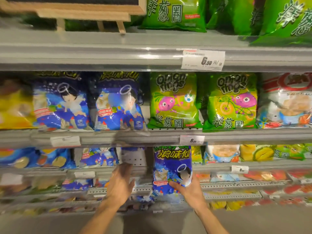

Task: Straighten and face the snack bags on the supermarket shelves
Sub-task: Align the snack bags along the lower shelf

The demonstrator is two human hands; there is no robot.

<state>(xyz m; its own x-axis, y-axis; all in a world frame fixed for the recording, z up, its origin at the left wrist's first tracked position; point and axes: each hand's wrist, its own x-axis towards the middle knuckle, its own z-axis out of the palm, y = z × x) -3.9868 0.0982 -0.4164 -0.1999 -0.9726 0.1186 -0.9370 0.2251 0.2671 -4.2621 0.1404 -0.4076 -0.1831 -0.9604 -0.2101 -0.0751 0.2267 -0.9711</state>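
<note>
A blue snack bag (pixel 170 166) with yellow lettering stands upright in front of the lower shelves, and my right hand (pixel 189 190) grips its lower right corner. My left hand (pixel 120 181) hovers to the left of it with fingers loosely spread, holding nothing. Two matching blue bags (pixel 60 105) (pixel 118 105) stand face-out on the middle shelf, with two green onion-ring bags (pixel 173 102) (pixel 233 102) to their right. Another blue bag (pixel 98 157) sits on the shelf below, left of an empty gap (pixel 133 157).
Green bags (pixel 175 12) fill the top shelf beside a wooden easel sign (pixel 84 12). A yellow bag (pixel 13 107) and a white-red bag (pixel 287 102) flank the middle row. Price tags (pixel 202 59) hang on the grey shelf rails. Lower shelves hold mixed, blurred packets.
</note>
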